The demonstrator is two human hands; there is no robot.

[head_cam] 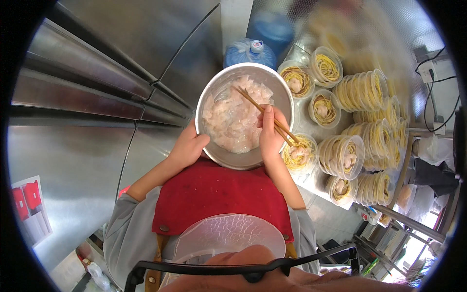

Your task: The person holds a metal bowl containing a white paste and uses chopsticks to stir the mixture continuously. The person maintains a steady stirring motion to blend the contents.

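Observation:
A round stainless steel bowl (245, 163) with raw, pale pink sliced meat or fish (237, 113) stands out in front of my red apron. My left hand (189, 146) grips its left rim, the thumb over the edge. In my right hand (271, 131) is a pair of wooden chopsticks (255, 104), whose thin ends are over the pale pieces. Their thick ends point down and right, above a round clear plastic tub (304, 169) of yellow noodles with pale pieces on top. More such tubs (324, 109) lie to the right of the bowl.
Stacks of noodle-filled tubs (359, 91) cover much of a metal table (321, 137) on the right. A blue water jug (248, 54) is beyond the bowl. Steel cabinet doors (73, 153) rise on the left. Cables (430, 106) hang at the far right.

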